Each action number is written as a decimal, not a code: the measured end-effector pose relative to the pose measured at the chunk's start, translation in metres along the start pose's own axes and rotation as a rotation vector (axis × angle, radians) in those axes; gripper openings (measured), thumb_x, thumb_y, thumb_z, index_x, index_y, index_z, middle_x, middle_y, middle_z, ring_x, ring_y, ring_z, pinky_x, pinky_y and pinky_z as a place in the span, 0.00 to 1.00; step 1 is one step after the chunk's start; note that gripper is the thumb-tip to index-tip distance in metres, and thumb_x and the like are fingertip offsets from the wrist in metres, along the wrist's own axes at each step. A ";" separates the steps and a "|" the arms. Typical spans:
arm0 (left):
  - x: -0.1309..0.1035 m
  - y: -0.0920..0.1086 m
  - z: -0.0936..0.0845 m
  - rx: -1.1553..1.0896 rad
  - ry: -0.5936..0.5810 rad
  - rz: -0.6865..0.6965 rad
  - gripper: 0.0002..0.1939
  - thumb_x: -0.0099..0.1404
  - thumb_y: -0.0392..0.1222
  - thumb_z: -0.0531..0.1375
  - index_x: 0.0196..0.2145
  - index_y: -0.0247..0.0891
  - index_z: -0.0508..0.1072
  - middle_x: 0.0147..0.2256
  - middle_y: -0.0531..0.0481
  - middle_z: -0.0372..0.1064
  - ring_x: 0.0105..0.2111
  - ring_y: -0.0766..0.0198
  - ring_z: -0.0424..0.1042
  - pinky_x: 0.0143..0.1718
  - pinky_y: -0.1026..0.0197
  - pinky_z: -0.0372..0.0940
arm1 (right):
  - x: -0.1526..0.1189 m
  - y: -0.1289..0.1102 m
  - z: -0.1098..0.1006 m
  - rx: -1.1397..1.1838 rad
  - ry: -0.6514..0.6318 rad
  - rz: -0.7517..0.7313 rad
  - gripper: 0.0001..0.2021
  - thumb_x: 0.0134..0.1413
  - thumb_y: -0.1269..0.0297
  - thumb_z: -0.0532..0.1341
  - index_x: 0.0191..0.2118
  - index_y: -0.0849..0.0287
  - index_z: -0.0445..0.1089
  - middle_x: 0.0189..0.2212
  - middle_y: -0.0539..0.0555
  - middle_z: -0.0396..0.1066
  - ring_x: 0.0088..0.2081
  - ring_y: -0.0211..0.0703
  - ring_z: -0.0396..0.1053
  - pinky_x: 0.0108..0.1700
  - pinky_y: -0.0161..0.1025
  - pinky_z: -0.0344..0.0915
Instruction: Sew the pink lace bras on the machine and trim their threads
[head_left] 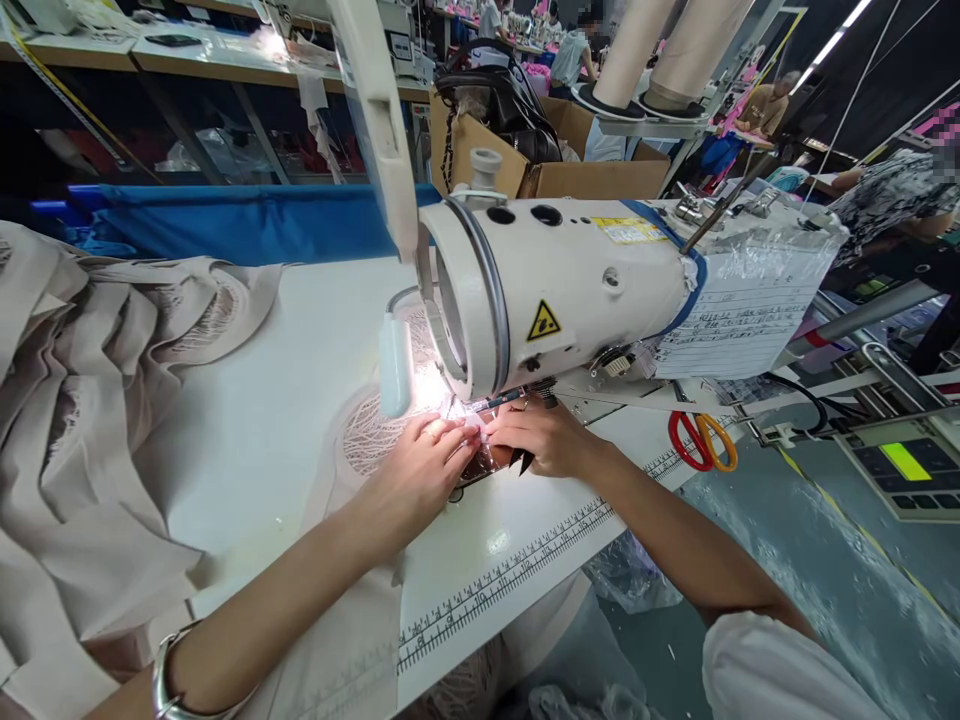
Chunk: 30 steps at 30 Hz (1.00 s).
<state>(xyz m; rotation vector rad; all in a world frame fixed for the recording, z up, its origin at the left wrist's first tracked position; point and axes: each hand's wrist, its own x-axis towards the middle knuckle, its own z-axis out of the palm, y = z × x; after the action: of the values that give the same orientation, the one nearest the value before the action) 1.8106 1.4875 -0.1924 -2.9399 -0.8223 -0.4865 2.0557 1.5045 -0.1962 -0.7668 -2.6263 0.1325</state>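
A white sewing machine (570,290) reaches in from the right, its lamp lighting the needle area. Beneath it lies a pale pink lace fabric piece (369,435) with plain bands, trailing toward the table's front edge. My left hand (427,465) is closed on this fabric just left of the needle area, fingers bent and fingertips close together. My right hand (544,437) pinches at the fabric from the other side, its fingertips almost meeting the left ones. Dark pointed tips (523,461) stick out below the right palm; their kind is unclear. The needle itself is lost in glare.
Pale fabric pieces (82,430) are heaped at the left of the white table (247,430). A printed ruler (495,575) runs along its front edge. Red and orange handled scissors (703,441) hang at right, near a control panel (904,465). Behind stands a cardboard box (600,178).
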 end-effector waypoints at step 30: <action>0.009 -0.026 -0.008 -0.177 -0.046 -0.759 0.20 0.70 0.42 0.54 0.58 0.33 0.66 0.53 0.34 0.68 0.51 0.43 0.69 0.48 0.45 0.66 | 0.004 -0.005 -0.006 0.004 0.065 0.037 0.20 0.55 0.83 0.50 0.43 0.57 0.73 0.47 0.55 0.76 0.48 0.44 0.72 0.49 0.41 0.70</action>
<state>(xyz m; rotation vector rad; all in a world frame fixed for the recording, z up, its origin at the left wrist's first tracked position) 1.8023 1.5129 -0.1834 -2.6849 -1.9957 -0.5347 2.0521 1.5025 -0.1882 -0.8048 -2.5505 0.1209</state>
